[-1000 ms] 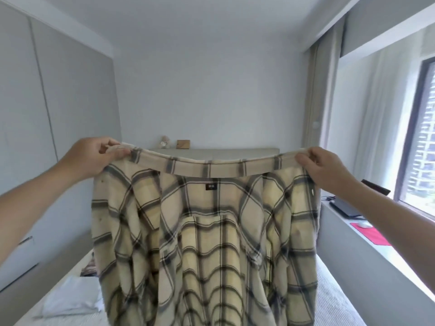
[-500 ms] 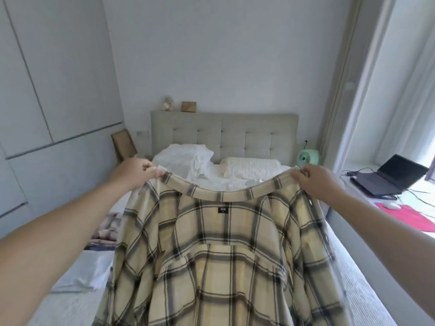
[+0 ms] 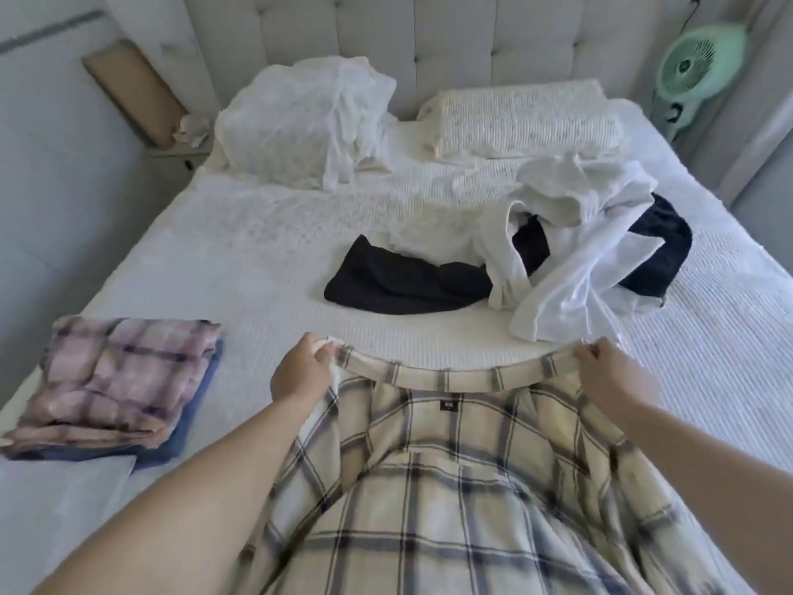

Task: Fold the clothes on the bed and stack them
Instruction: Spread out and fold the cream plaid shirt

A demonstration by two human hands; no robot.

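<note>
A cream plaid shirt [image 3: 472, 487] with dark checks hangs stretched between my hands over the near part of the bed [image 3: 240, 268]. My left hand [image 3: 300, 371] pinches the left end of its collar and my right hand [image 3: 609, 375] pinches the right end. At the bed's left edge lies a folded stack [image 3: 116, 380]: a pink plaid piece on top of a blue one. A heap of unfolded white clothes [image 3: 570, 251] lies at the middle right, mixed with a black garment [image 3: 399, 281] and a dark navy one [image 3: 661, 246].
Two white pillows [image 3: 300, 122] [image 3: 523, 118] lie against the grey tufted headboard [image 3: 472, 36]. A mint-green fan [image 3: 695, 66] stands to the right of the bed. A brown frame [image 3: 137, 92] leans on the left wall.
My hands have lowered the plaid shirt from chest height toward the bed. My view has tipped down from the wall onto the mattress and the clothes on it.
</note>
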